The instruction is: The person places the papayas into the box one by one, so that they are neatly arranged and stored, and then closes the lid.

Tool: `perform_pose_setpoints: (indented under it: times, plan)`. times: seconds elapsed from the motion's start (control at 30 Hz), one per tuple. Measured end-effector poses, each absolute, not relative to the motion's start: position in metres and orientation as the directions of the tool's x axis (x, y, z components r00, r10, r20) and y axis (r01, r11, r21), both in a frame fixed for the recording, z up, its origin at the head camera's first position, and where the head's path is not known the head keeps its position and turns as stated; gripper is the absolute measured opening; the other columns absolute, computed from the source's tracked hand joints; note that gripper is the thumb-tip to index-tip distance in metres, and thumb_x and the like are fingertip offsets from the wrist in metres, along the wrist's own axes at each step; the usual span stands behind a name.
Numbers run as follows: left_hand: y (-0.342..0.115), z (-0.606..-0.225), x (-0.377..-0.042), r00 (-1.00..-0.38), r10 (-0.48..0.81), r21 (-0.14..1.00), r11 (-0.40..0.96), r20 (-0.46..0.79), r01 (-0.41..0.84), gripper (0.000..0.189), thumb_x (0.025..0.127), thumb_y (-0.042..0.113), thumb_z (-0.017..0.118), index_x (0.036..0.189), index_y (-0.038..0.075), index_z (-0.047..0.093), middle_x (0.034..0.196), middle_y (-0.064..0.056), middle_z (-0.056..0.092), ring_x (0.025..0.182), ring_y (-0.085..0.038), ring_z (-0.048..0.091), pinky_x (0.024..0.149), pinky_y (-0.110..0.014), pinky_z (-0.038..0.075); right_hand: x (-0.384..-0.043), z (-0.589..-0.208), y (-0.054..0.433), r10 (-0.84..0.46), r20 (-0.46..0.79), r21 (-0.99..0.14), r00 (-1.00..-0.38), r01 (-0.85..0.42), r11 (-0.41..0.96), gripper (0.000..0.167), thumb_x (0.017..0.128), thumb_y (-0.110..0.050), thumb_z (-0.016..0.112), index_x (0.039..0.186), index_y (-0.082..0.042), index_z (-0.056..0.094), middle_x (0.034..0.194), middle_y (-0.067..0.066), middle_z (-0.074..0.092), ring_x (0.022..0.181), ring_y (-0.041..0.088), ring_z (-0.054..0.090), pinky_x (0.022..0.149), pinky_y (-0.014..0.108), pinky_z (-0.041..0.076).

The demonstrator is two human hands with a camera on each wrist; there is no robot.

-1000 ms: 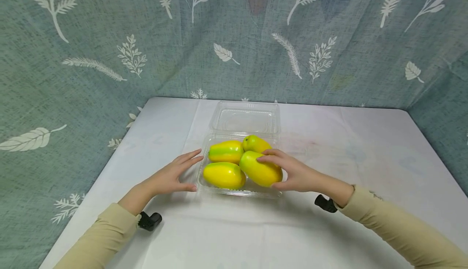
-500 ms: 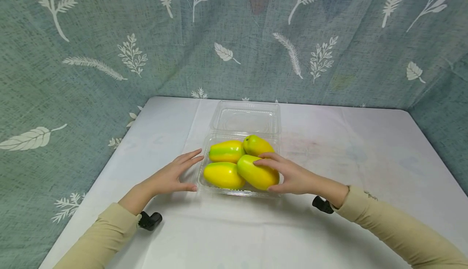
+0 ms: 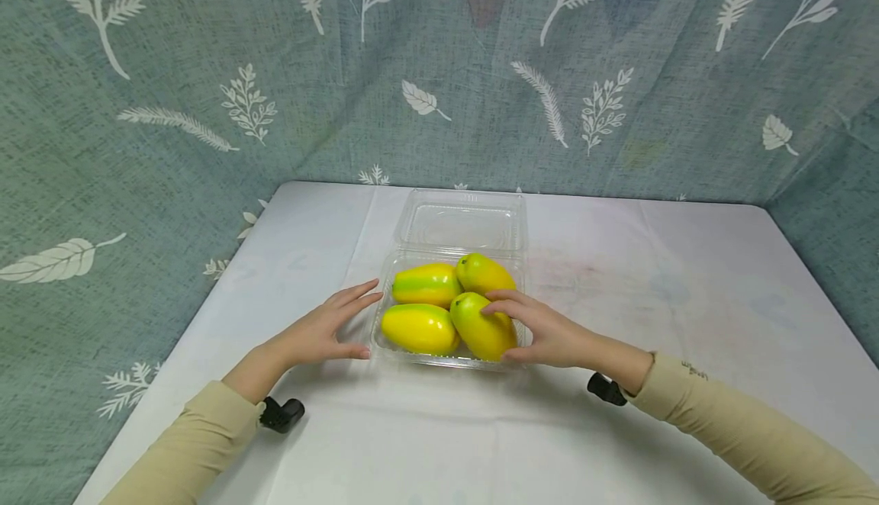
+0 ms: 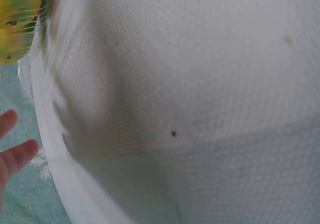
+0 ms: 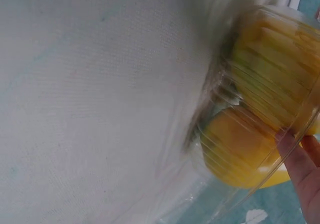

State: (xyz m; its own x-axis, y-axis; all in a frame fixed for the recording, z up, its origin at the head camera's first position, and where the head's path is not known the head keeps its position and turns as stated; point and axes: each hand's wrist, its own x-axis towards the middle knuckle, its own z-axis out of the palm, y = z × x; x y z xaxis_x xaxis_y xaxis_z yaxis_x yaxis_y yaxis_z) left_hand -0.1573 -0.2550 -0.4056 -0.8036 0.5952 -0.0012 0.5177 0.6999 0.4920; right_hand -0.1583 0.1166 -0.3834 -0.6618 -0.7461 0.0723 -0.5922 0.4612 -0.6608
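Note:
Several yellow-green mangoes lie in the base of a clear plastic clamshell box (image 3: 439, 361) in the head view. My right hand (image 3: 556, 332) holds the front right mango (image 3: 477, 329), with fingers over its top and the thumb at its near side. Behind it lies the back right mango (image 3: 484, 272). To the left are the front left mango (image 3: 419, 329) and back left mango (image 3: 426, 284). My left hand (image 3: 312, 329) stays beside the box's left wall, fingers spread and holding nothing. The right wrist view shows the right thumb (image 5: 296, 159) at the ribbed clear wall, mangoes behind it.
The box's lid (image 3: 462, 219) is folded back flat behind the base. A white cloth (image 3: 426, 444) covers the table. Behind it hangs a green leaf-patterned curtain (image 3: 439, 70). Black wrist cameras (image 3: 281, 416) sit below both wrists.
The front right mango has come down and turned in the box's front right corner, its stem end now showing. My right hand moved slightly left and down with it. The left hand kept still.

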Motion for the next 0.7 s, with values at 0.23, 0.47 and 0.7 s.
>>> perform_pose_setpoints:
  times: [0.23, 0.47, 0.7]
  plan:
    - [-0.2551, -0.4069, -0.1578, -0.804, 0.595, 0.491, 0.700, 0.002, 0.519, 0.083, 0.074, 0.039, 0.074, 0.142, 0.012, 0.034, 0.152, -0.006, 0.020, 0.136, -0.033, 0.020, 0.103, -0.059, 0.025, -0.1577, -0.3849, 0.1154, -0.740, 0.087, -0.648, -0.667, -0.601, 0.467, 0.050, 0.077, -0.008, 0.072, 0.122, -0.011, 0.051, 0.136, 0.010, 0.042, 0.125, 0.029, 0.039, 0.103, 0.046, 0.035]
    - [-0.2555, -0.4072, -0.1577, -0.804, 0.595, 0.492, 0.701, -0.005, 0.516, 0.084, 0.074, 0.040, 0.073, 0.142, 0.011, 0.033, 0.152, -0.006, 0.019, 0.136, -0.033, 0.020, 0.103, -0.059, 0.024, -0.1558, -0.3858, 0.1132, -0.724, 0.114, -0.590, -0.680, -0.633, 0.501, 0.049, 0.077, -0.007, 0.071, 0.121, -0.012, 0.051, 0.133, 0.011, 0.045, 0.123, 0.030, 0.042, 0.101, 0.046, 0.037]
    - [-0.2550, -0.4064, -0.1578, -0.806, 0.592, 0.493, 0.705, -0.014, 0.509, 0.084, 0.074, 0.040, 0.073, 0.142, 0.012, 0.032, 0.152, -0.006, 0.019, 0.136, -0.033, 0.019, 0.103, -0.060, 0.024, -0.1558, -0.3858, 0.1127, -0.727, 0.152, -0.544, -0.670, -0.671, 0.504, 0.049, 0.076, -0.007, 0.073, 0.120, -0.012, 0.052, 0.129, 0.010, 0.047, 0.120, 0.029, 0.044, 0.100, 0.045, 0.038]
